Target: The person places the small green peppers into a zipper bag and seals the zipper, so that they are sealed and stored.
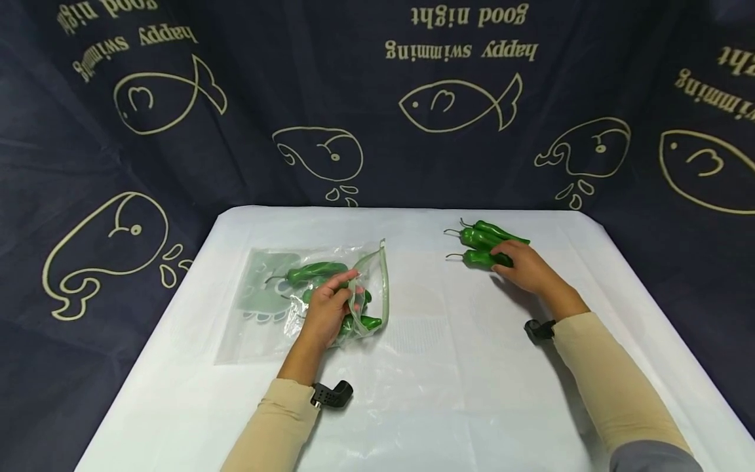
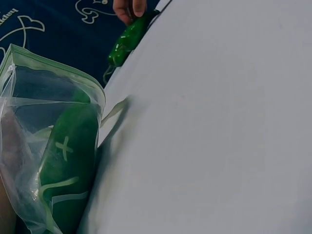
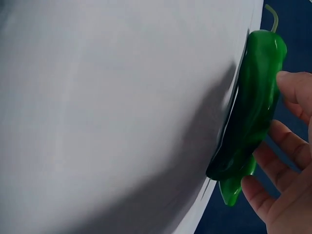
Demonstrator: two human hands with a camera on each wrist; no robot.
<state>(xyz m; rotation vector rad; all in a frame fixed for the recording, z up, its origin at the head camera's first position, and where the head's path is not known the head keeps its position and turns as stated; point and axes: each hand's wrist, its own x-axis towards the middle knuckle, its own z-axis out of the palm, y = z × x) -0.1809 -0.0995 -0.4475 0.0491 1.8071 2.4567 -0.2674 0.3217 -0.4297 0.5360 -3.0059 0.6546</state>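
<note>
White tabletop (image 1: 425, 380) separates the bag (image 1: 385, 282) from peppers (image 1: 482, 238) near the far edge (image 1: 413, 210).

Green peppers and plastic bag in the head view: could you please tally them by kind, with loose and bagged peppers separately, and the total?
Loose green peppers: 3
Bagged green peppers: 3 visible, partly covered by the left hand
Plastic bag: 1
Total: 7 visible

1. Right hand (image 1: 527, 267) partly covers near pepper (image 1: 476, 259).
2. Left hand (image 1: 324, 308) hides parts of peppers (image 1: 318, 271) in bag (image 1: 236, 346); count unclear.
3. Bag runs out of left wrist view.
4. Faint print (image 1: 420, 335) right of bag: too small to read.
</note>
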